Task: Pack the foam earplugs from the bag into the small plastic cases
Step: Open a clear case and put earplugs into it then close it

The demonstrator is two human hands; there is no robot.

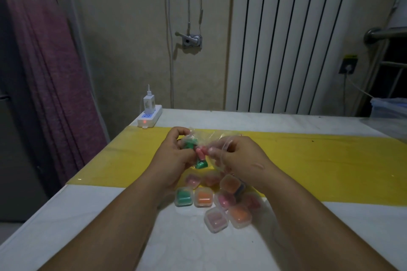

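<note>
Both my hands are closed on the clear plastic bag (198, 138), held up above the yellow strip (308, 156) of the surface (88, 215). My left hand (176, 152) has its fingers curled tight round the bag's left side, where green earplugs (189, 145) show through the film. My right hand (240, 154) pinches the crumpled right part of the bag between thumb and fingertips, and pink earplugs (200, 153) sit between the two grips. Another green earplug (200, 164) hangs at the bag's lowest point. Below my hands, small plastic cases (217, 219) lie clustered on the surface near the yellow strip's front edge, lids shut, with green, orange and pink contents. A white power strip (149, 117) sits at the far left corner.
</note>
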